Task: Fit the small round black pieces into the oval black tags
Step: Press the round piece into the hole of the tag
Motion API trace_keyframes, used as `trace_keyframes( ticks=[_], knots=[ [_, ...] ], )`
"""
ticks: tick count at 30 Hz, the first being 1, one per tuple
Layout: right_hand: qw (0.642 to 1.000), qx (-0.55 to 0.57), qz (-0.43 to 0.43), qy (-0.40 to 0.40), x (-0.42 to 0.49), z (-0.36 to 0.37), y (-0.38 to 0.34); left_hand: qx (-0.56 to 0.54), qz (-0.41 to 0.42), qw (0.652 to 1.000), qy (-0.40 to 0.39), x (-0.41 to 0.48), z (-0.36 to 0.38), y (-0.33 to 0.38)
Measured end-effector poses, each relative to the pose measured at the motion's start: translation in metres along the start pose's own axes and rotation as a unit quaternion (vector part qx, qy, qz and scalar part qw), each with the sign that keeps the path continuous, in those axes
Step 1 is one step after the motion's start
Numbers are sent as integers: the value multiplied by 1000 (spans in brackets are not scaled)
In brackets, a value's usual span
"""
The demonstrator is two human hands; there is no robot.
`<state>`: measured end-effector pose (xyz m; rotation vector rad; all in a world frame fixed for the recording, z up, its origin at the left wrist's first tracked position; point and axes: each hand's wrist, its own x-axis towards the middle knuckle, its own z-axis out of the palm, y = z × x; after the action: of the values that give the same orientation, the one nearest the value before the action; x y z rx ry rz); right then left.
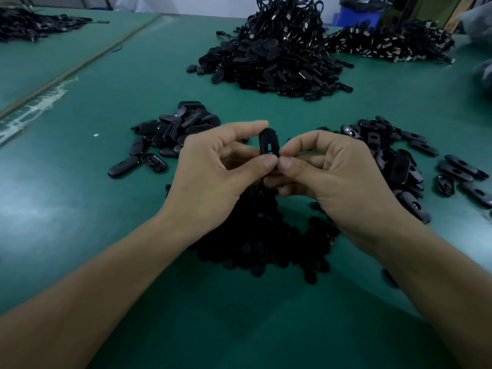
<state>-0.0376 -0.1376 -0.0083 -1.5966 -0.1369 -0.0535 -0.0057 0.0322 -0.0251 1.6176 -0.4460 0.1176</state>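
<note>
Black oval tag (pixel 269 141) upright over round-piece heap (pixel 263 235), pinched by left hand (pixel 213 177) and right hand (pixel 330 177) thumbs at lower end. Round piece itself hidden (under thumbs?). Risk: skewed press, piece pops out into heap on green table (pixel 80 209).

Two hands (pixel 210 171) (pixel 335 177), one held tag (pixel 269 142), six heaps (pixel 26 25) (pixel 271 59) (pixel 394 41) (pixel 170 131) (pixel 399 161) (pixel 266 241).

I lose the lower end of the oval tag (pixel 269 139) behind the left hand (pixel 213 174) and right hand (pixel 335 174); grey shape (pixel 484 73) at right edge, too blurred to tell.
</note>
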Motion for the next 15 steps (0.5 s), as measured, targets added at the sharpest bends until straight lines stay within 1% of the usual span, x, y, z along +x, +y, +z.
trace_keyframes(
  ticks=[2,4,6,8,10,15],
  knots=[
    [997,-74,-25,-1,0,0,2,8,-4,1000,1,1,1,0],
    [982,-182,-51,4,-1,-2,4,6,-1,1000,13,1,0,1],
    [954,-291,-70,22,0,-6,6,-14,7,1000,27,2,-1,2],
    [924,-376,-69,22,1,-12,9,-26,12,999,30,3,-3,4],
    [901,-429,-59,4,1,-14,10,-33,9,999,23,4,-3,5],
    [860,-505,-61,-31,3,-10,9,0,12,1000,21,5,-3,3]
  ],
)
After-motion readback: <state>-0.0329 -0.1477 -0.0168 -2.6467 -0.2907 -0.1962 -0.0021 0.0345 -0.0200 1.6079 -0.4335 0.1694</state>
